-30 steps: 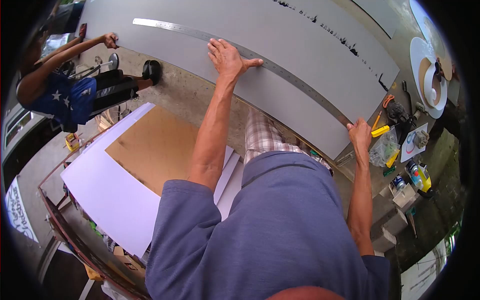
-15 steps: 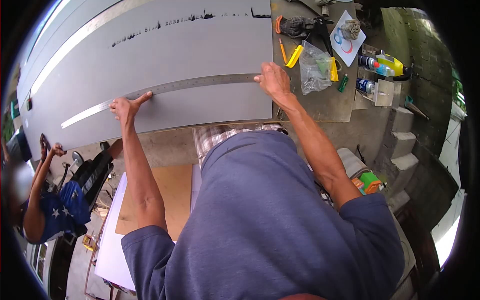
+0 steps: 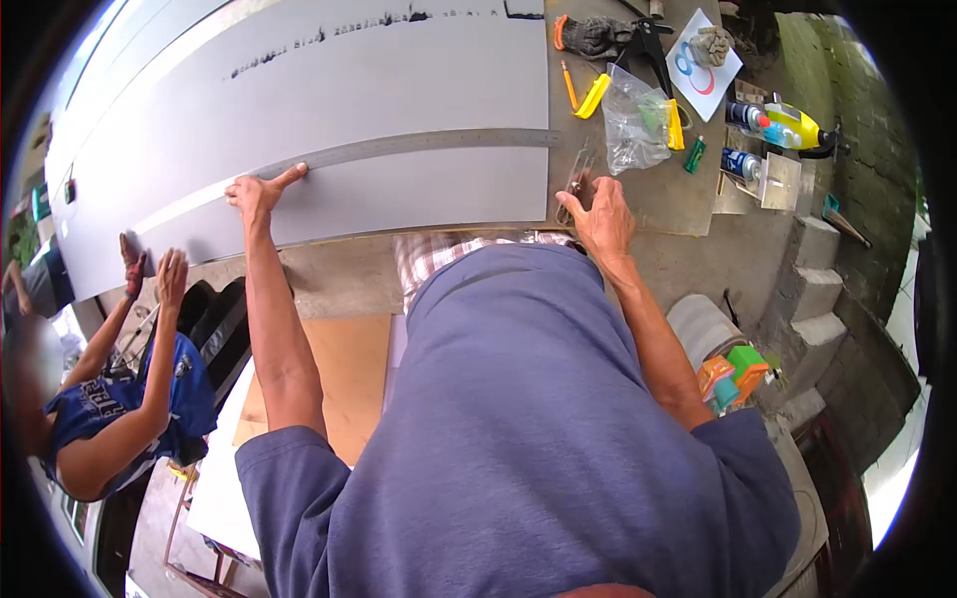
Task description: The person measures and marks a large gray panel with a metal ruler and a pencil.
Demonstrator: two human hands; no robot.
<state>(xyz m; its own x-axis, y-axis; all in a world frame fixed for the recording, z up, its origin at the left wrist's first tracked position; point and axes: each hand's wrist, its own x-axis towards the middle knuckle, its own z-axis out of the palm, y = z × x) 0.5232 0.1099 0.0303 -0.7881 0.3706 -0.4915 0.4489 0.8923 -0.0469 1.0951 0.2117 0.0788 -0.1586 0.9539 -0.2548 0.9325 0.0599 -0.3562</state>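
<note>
Ruler [image 3: 399, 148] lies under spread left-hand fingers [image 3: 284, 177]; right-hand fingers [image 3: 588, 194] curl round a cutter [image 3: 573, 184]

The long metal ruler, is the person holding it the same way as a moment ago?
No. The right hand let go of the ruler end and moved down off the grey sheet to a small clear tool beside its edge. The left hand stayed pressed on the ruler, which still lies across the sheet.
</note>
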